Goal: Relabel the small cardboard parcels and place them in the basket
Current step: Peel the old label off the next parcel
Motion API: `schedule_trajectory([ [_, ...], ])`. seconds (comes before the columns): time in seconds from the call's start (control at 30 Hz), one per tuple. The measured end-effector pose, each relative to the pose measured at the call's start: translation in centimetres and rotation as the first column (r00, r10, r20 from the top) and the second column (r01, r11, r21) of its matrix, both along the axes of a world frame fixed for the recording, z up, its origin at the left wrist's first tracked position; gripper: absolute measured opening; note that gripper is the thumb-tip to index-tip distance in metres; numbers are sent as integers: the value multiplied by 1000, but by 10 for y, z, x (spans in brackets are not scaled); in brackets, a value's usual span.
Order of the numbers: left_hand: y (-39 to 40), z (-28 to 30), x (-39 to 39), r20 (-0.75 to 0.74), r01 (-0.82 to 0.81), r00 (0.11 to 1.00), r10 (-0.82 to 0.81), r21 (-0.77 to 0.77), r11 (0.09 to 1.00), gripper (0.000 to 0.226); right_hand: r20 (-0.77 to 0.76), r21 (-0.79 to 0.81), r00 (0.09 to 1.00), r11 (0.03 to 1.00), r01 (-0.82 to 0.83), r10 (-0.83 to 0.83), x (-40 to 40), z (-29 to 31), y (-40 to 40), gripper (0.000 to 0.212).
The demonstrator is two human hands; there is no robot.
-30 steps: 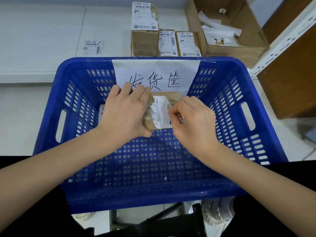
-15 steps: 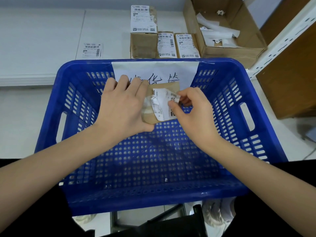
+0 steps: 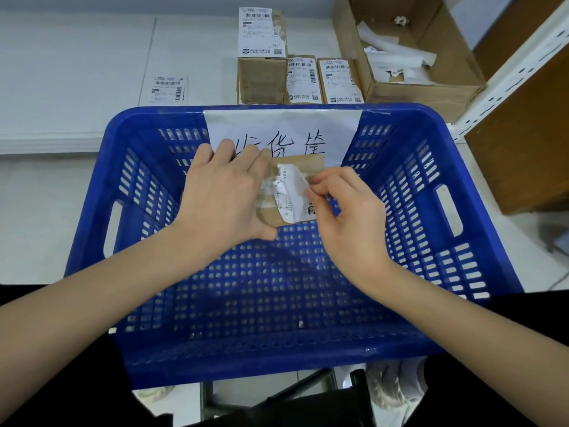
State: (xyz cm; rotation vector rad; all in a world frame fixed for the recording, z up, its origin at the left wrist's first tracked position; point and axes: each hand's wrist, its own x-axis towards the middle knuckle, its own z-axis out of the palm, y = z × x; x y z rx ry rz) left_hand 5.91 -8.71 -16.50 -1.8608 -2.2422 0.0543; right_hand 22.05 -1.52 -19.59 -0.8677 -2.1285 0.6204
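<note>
Parcels are the job, but the blue basket (image 3: pixel 431 211) fills most of the view, its perforated floor bare in the near half, with a white paper sign (image 3: pixel 283 131) bearing handwritten characters taped over its far wall. Beyond the far rim, on the white table (image 3: pixel 77 57), sits an open cardboard box (image 3: pixel 446 75) holding crumpled white paper strips, and left of it three labelled parcels (image 3: pixel 261 57) stand side by side (the leftmost is the tallest). A loose shipping label (image 3: pixel 167 89) lies flat on the table, well apart to their left.

Over the basket's far half, the left hand (image 3: pixel 224 198) grips a small brown parcel (image 3: pixel 295 217) from its left side, fingers curled over the top edge and thumb under the near edge. The right hand (image 3: pixel 348 217) pinches the crumpled, partly peeled white label (image 3: pixel 291 192) on the parcel's upper face between thumb and fingertips, its other fingers curled in.
</note>
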Motion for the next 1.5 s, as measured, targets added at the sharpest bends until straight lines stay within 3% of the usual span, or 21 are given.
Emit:
schedule_trajectory([
  [0.87, -2, -8, -1, 12, -21, 1000, 22, -25, 999, 107, 137, 207, 990, 977, -49, 20, 1, -4, -8, 11],
  [0.93, -2, -7, -1, -2, -21, 1000, 21, -25, 999, 107, 149, 140, 988, 988, -63, 42, 2, -2, -5, 8],
  [1.07, 1, -3, -4, -22, -21, 1000, 21, 2, 1000, 104, 87, -251, 996, 968, 12, 10, 2, 10, 9, 14],
  [1.17, 2, 0, -5, -35, -23, 999, 24, 19, 1000, 101, 59, -346, 998, 938, 26, -6, 2, 17, 12, 33],
  [1.27, 1, 0, -4, -44, -15, 999, 15, 1, 1000, 100, 1, -421, 999, 906, -29, 32, 0, 19, 12, 66],
  [1.3, 0, -1, -4, -40, -11, 999, 11, -4, 1000, 100, 1, -410, 999, 911, -37, 41, 0, 19, 14, 65],
  [1.43, 1, 2, 0, -37, 15, 999, -14, 27, 1000, 97, 67, -224, 995, 973, -54, 70, -4, 16, 15, 26],
  [1.5, 2, 4, 0, -51, 17, 999, -15, 38, 999, 97, 49, -137, 996, 988, -70, 77, -6, 12, 13, 20],
])
